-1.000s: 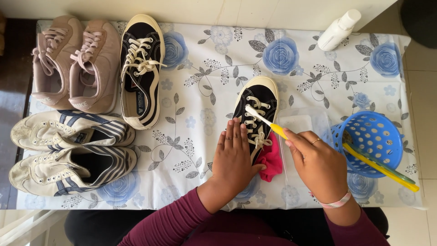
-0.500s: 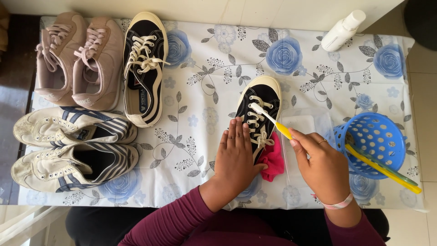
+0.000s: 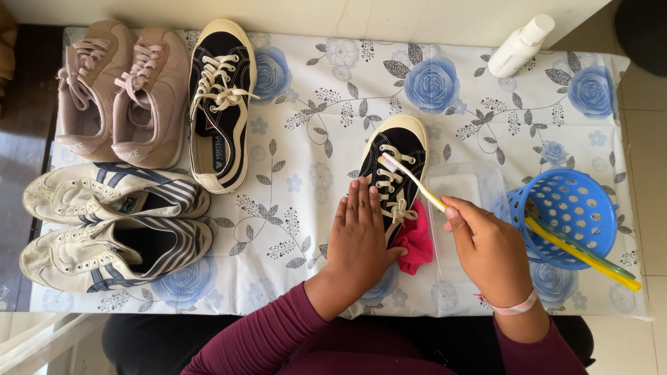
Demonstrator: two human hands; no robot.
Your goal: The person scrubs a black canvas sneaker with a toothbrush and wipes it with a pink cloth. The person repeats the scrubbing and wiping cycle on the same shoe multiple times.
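While our left hand (image 3: 359,236) lies flat and open on the side of the black sneaker (image 3: 394,173), pinning it to the bench (image 3: 313,160), our right hand (image 3: 488,250) is closed around the yellow handle of a toothbrush (image 3: 411,182) whose white bristled head rests on the laces; we judge the step in hand to be scrubbing the lace area near the toe. We judge the next move calls for short strokes along the laces with the left hand pressing firmly, or the shoe may slide on the slick floral cloth

Going from largest down: the bench, covered in a white cloth with blue roses, carries everything. At its left edge lie two white striped sneakers (image 3: 114,226), above them a pink pair (image 3: 118,94), and just beside that the black sneaker's mate (image 3: 219,104), upright on its sole. The shoe we work on sits near the middle, toe pointing away from us

To its right stands a blue perforated basket (image 3: 566,215), tipped toward us, with a yellow and a green stick-like handle (image 3: 590,257) jutting over its rim; what else it holds we cannot tell. Between shoe and basket sits a clear shallow tray (image 3: 462,187), seemingly empty. A white bottle (image 3: 520,45) lies at the far right corner. Smallest is a pink cloth (image 3: 417,239), bunched against the shoe's heel
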